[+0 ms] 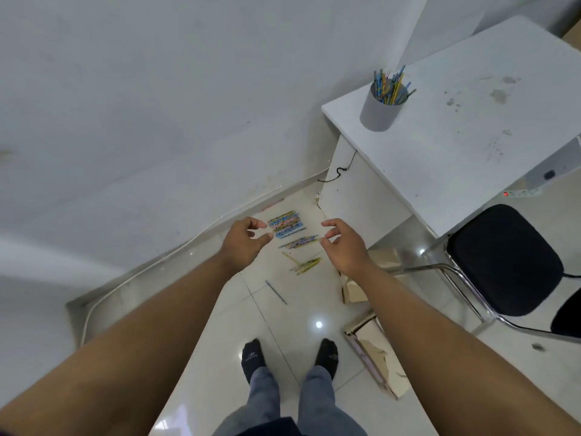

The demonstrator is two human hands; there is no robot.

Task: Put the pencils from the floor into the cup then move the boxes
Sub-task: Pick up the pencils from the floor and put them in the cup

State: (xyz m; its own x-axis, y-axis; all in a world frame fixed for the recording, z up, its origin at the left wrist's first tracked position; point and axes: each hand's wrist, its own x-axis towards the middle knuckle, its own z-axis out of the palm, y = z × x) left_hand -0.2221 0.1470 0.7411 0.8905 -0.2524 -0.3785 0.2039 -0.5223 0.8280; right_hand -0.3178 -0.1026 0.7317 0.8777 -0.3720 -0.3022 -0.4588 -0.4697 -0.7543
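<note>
Several colourful pencils lie in a row on the white tiled floor near the wall, with more loose pencils just below them and a single blue one closer to my feet. My left hand and my right hand hang above the floor on either side of the pencils, fingers loosely curled, holding nothing. A grey cup with several pencils in it stands on the corner of the white table. Torn cardboard boxes lie on the floor by the table.
A black chair with chrome legs stands at the right, under the table's edge. A white cable runs along the wall's foot. My feet in dark socks stand on the tiles below the pencils.
</note>
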